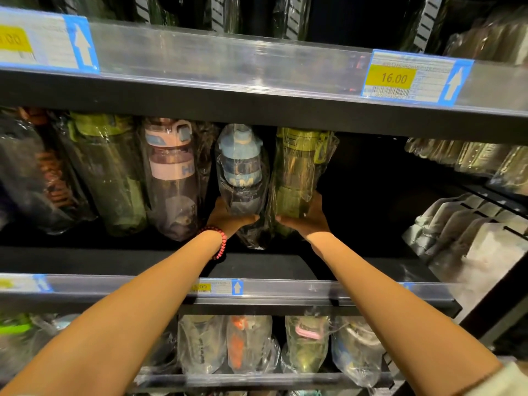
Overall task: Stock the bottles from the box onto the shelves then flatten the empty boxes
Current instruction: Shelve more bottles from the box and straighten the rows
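Note:
On the middle shelf [265, 264], a blue-capped bottle [241, 167] in clear plastic wrap stands beside a green bottle [297, 170], also wrapped. My left hand [228, 218], with a red bead bracelet on its wrist, grips the base of the blue bottle. The lower part of the green bottle is gripped by my right hand [307, 220]. Both bottles lean back, their caps under the shelf above. No box is in view.
Wrapped pink [174, 178], green [114, 172] and dark bottles fill the shelf's left side. Dark open space lies right of the green bottle. Price rails [257, 67] edge each shelf. More bottles [251, 344] fill the shelf below; grey packaged goods [468, 224] hang at right.

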A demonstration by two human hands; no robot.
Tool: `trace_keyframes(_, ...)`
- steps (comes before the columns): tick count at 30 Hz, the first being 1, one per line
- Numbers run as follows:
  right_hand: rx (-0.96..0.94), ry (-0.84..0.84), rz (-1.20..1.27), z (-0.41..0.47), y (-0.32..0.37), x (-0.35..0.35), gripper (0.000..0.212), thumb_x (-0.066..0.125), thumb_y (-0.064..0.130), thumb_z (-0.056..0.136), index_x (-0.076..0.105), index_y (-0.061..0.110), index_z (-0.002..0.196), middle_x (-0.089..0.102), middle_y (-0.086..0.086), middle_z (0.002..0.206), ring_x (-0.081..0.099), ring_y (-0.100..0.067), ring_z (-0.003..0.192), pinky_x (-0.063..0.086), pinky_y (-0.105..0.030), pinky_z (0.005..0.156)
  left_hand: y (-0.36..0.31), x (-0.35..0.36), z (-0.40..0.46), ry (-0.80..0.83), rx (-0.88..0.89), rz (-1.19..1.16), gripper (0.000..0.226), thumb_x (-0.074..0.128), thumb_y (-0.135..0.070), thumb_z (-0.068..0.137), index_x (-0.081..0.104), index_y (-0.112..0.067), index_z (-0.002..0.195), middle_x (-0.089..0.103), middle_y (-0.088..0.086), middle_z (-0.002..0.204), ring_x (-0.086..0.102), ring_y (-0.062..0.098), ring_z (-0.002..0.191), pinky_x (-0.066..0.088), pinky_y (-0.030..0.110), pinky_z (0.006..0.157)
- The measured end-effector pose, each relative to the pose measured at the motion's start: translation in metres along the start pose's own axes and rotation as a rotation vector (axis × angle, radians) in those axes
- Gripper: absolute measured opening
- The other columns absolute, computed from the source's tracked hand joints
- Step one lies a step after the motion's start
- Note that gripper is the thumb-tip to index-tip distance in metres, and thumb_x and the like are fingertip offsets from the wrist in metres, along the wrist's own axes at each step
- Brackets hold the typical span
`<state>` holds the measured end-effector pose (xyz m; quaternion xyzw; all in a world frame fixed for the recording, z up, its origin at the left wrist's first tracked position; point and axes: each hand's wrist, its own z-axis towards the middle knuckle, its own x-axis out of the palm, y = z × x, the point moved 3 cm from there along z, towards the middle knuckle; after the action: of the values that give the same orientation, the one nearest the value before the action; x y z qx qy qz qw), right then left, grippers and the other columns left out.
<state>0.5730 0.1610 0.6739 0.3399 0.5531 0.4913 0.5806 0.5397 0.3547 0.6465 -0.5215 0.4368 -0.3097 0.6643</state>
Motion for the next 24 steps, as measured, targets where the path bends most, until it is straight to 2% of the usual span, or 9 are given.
trace_keyframes(2, 0.013, -0.004, -0.005, -0.001, 0.001, -0.003, 0.104, 0.086, 0.012, 0.063, 0.02, 0.017, 0.143, 0.044, -0.008, 0.139, 0.044, -0.027, 0.128, 0.037, -0.034, 0.105, -0.001, 0.0, -0.001, -0.001, -0.009, 0.004, 0.097, 0.089, -0.025, 0.055, 0.039, -0.011, 0.137, 0.054, 0.006, 0.131, 0.054, 0.024, 0.117, 0.043, 0.031, 0.098)
trace_keyframes(5, 0.036, -0.01, 0.001, -0.003, 0.002, -0.009, 0.103, 0.085, 0.013, 0.066, 0.018, 0.016, 0.145, 0.044, -0.009, 0.14, 0.045, -0.027, 0.127, 0.035, -0.025, 0.094, -0.001, 0.0, 0.003, 0.011, -0.01, 0.026, 0.124, 0.085, -0.051, 0.029, 0.039, -0.012, 0.138, 0.054, 0.006, 0.132, 0.054, 0.024, 0.119, 0.044, 0.037, 0.102)
trace_keyframes(8, 0.045, -0.009, -0.002, -0.005, 0.003, -0.012, 0.104, 0.085, 0.014, 0.065, 0.018, 0.016, 0.145, 0.045, -0.009, 0.14, 0.046, -0.026, 0.126, 0.038, -0.027, 0.096, -0.002, -0.001, 0.003, 0.027, -0.028, 0.04, 0.132, 0.083, -0.057, 0.021, 0.04, -0.013, 0.138, 0.054, 0.005, 0.134, 0.053, 0.023, 0.12, 0.042, 0.037, 0.104)
trace_keyframes(11, 0.048, -0.027, -0.01, -0.006, 0.003, -0.014, 0.104, 0.086, 0.016, 0.065, 0.02, 0.016, 0.145, 0.046, -0.008, 0.14, 0.048, -0.026, 0.125, 0.04, -0.03, 0.097, -0.013, -0.004, -0.006, -0.005, 0.003, 0.018, 0.122, 0.086, -0.052, 0.028, 0.041, -0.014, 0.136, 0.055, 0.003, 0.132, 0.053, 0.022, 0.12, 0.041, 0.03, 0.1)
trace_keyframes(14, 0.044, -0.031, -0.019, -0.009, 0.004, -0.016, 0.102, 0.084, 0.017, 0.067, 0.019, 0.015, 0.145, 0.045, -0.009, 0.141, 0.046, -0.027, 0.127, 0.039, -0.029, 0.096, -0.018, -0.007, -0.009, -0.059, 0.051, -0.024, 0.104, 0.091, -0.027, 0.053, 0.034, -0.012, 0.139, 0.049, 0.003, 0.137, 0.048, 0.022, 0.125, 0.035, 0.023, 0.096)
trace_keyframes(18, 0.033, -0.028, -0.025, -0.009, 0.005, -0.016, 0.1, 0.084, 0.016, 0.068, 0.019, 0.015, 0.145, 0.045, -0.01, 0.141, 0.045, -0.028, 0.128, 0.038, -0.03, 0.097, -0.02, -0.008, -0.009, -0.13, 0.137, -0.075, 0.104, 0.089, -0.01, 0.056, 0.03, -0.009, 0.141, 0.046, 0.006, 0.139, 0.045, 0.02, 0.125, 0.033, 0.022, 0.097)
trace_keyframes(21, 0.012, -0.02, -0.041, -0.008, 0.005, -0.016, 0.099, 0.084, 0.017, 0.069, 0.02, 0.014, 0.144, 0.044, -0.009, 0.141, 0.044, -0.027, 0.128, 0.036, -0.028, 0.098, -0.024, -0.009, -0.01, -0.125, 0.174, -0.102, 0.11, 0.091, -0.014, 0.047, 0.032, -0.009, 0.14, 0.047, 0.007, 0.137, 0.047, 0.019, 0.123, 0.036, 0.025, 0.098)
trace_keyframes(24, -0.006, 0.006, -0.041, -0.006, 0.006, -0.014, 0.1, 0.082, 0.015, 0.07, 0.017, 0.014, 0.145, 0.039, -0.009, 0.144, 0.04, -0.027, 0.131, 0.034, -0.027, 0.1, -0.025, -0.007, -0.011, -0.145, 0.187, -0.095, 0.102, 0.088, -0.022, 0.044, 0.042, -0.008, 0.134, 0.054, 0.007, 0.13, 0.052, 0.021, 0.119, 0.041, 0.028, 0.098)
